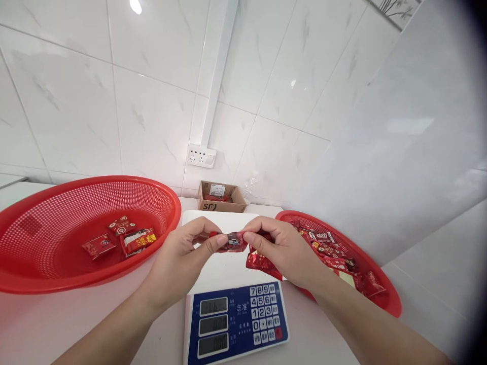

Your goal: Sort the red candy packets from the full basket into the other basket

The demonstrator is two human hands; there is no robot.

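Both hands pinch a small red wrapped packet [234, 242], with dark and white print, by its two ends. My left hand [194, 248] grips its left end between thumb and bent fingers. On its right end, the thumb and forefinger of my right hand [285, 248] are closed. Another shiny red packet [262, 263] hangs under my right palm; how it is held is hidden. Below the hands is the white plate [224, 271] of a scale, whose blue panel [238, 324] has number keys and three displays.
At left stands a red perforated basket [49, 213] with a few red packets [139, 242]. A second red basket [391, 304] at right holds several packets [327, 248], partly behind my right arm. An open cardboard box [224, 205] sits by the tiled wall [152, 116], below a socket [201, 155].
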